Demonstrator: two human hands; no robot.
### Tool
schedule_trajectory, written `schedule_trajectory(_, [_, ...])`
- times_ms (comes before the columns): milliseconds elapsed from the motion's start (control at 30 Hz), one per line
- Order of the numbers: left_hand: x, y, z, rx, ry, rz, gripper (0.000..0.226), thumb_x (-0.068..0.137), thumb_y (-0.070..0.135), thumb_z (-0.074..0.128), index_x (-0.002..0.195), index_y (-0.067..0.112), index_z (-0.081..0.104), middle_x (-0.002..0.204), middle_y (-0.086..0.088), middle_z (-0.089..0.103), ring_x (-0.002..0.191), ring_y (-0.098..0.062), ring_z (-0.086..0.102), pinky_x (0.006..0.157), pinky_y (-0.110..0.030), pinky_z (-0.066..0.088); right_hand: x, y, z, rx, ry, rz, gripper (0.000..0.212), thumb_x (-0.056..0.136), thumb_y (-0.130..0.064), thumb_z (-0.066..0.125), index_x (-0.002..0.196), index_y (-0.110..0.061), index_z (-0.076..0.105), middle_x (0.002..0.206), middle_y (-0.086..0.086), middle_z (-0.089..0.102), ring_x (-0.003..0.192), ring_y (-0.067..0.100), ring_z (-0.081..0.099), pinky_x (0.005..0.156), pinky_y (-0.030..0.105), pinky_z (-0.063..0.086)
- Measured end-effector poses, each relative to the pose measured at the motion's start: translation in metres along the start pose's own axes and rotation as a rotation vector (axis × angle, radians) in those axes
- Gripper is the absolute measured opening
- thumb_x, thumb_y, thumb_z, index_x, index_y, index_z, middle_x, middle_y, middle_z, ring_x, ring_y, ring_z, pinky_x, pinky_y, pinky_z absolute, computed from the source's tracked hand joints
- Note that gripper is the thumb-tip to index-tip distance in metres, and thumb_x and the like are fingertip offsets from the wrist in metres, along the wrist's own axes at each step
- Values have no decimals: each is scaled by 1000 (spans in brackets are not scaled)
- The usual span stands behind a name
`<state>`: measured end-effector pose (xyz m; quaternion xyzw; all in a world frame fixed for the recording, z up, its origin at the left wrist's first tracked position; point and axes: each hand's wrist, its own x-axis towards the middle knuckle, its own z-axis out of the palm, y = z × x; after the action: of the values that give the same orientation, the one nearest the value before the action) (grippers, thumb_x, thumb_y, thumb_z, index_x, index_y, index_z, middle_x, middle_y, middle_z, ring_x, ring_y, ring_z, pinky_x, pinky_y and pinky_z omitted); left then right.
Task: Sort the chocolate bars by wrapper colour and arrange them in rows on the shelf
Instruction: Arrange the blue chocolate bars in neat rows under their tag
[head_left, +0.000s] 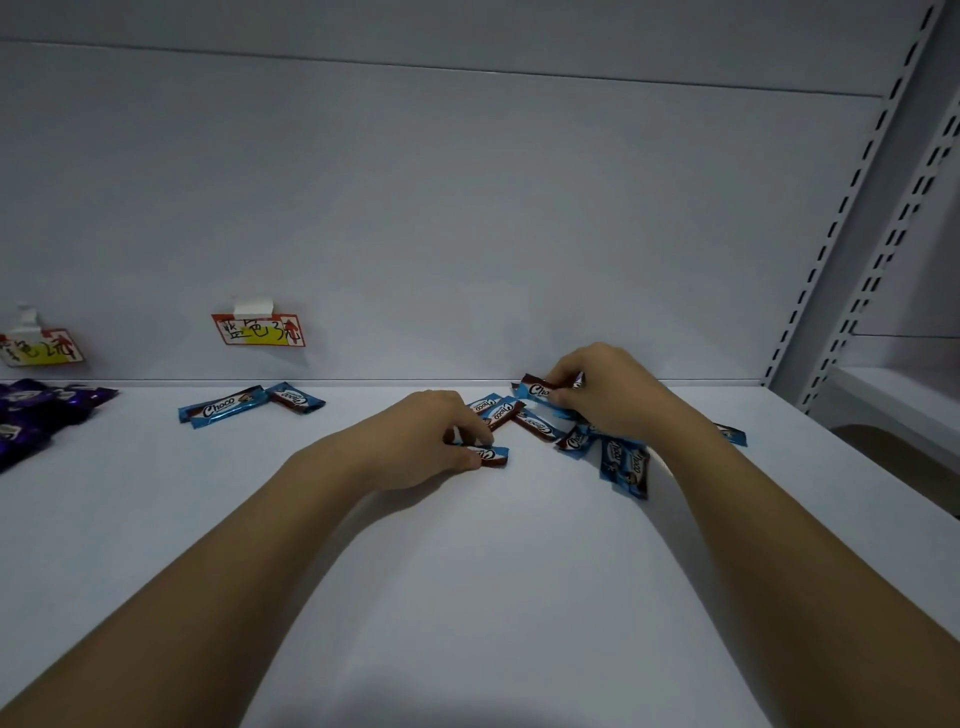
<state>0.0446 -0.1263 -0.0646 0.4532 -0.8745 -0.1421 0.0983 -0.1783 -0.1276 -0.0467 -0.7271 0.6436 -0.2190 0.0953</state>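
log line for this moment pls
left hand pinches blue bar | right hand grips blue bar | loose blue pile on shelf

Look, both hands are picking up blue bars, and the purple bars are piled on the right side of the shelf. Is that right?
Not quite. The purple bars are piled at the left side of the shelf, as the head view shows. The rest holds: the left hand and the right hand each hold a blue bar.

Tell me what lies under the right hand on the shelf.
The right hand grips one blue Choco bar above a loose pile of blue bars on the shelf. Whatever lies directly beneath the palm and wrist is covered, so any more bars there cannot be counted.
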Motion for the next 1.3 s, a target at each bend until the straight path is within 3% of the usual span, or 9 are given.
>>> schedule_trajectory(67, [-1, 1, 0, -22, 20, -23, 24, 89, 33, 67, 113, 34, 66, 100, 15, 51, 91, -5, 47, 73, -17, 35, 1, 1, 0, 60, 47, 29, 16, 94, -22, 63, 107, -18, 71, 88, -9, 62, 70, 4, 52, 55, 16, 34])
schedule_trajectory(200, [3, 5, -1, -313, 273, -98, 13, 81, 19, 77, 91, 26, 72, 84, 10, 66, 75, -6, 58, 60, -8, 41, 3, 2, 0, 158, 94, 67, 17, 93, -22, 63, 107, -18, 71, 86, -10, 62, 72, 2, 53, 56, 15, 35])
schedule_trajectory(333, [16, 11, 8, -581, 457, -245, 12, 79, 20, 78, 91, 20, 74, 78, 6, 72, 72, -6, 65, 58, -11, 45, 4, 2, 6, 227, 108, 124, 18, 91, -19, 66, 108, -16, 71, 92, -2, 67, 78, 7, 57, 57, 18, 39])
schedule_trajectory(533, [30, 12, 24, -475, 498, -269, 14, 78, 24, 79, 87, 14, 74, 75, 4, 69, 64, -4, 58, 52, -10, 39, 8, -3, 9, 279, 149, 182, 20, 90, -18, 67, 110, -15, 67, 95, -1, 64, 83, 11, 59, 59, 19, 44])
schedule_trajectory(733, [33, 9, 30, -265, 432, -248, 28, 87, 36, 68, 109, 19, 74, 95, 2, 65, 84, -10, 51, 67, -24, 37, 8, -6, 10, 309, 163, 185, 19, 90, -18, 68, 108, -14, 68, 94, 1, 64, 85, 14, 62, 70, 29, 55])
schedule_trajectory(833, [33, 12, 31, -145, 393, -215, 32, 91, 39, 63, 119, 25, 69, 97, 3, 51, 100, -15, 46, 77, -27, 37, 7, -6, 9, 310, 171, 191, 19, 90, -18, 68, 108, -14, 68, 95, 2, 65, 83, 13, 61, 61, 21, 49])
schedule_trajectory(1033, [29, 18, 29, -202, 310, -160, 28, 92, 35, 62, 117, 23, 65, 114, 1, 60, 114, -15, 40, 87, -25, 37, 6, -6, 7, 318, 178, 211, 19, 90, -18, 68, 108, -15, 68, 103, 5, 68, 85, 13, 61, 58, 18, 45])
schedule_trajectory(1200, [23, 23, 22, -328, 383, -108, 19, 86, 21, 71, 104, 24, 67, 96, 7, 64, 88, -8, 54, 65, -12, 38, 3, -6, 4, 341, 185, 227, 15, 89, -18, 69, 103, -16, 68, 94, 1, 67, 77, 8, 59, 60, 20, 46])
schedule_trajectory(1300, [14, 14, 7, -657, 542, -191, 9, 85, 11, 71, 93, 16, 71, 82, 3, 63, 64, -4, 57, 49, -7, 39, 1, -8, 5, 337, 126, 230, 13, 87, -19, 72, 99, -16, 68, 94, 1, 67, 78, 9, 59, 59, 20, 44])
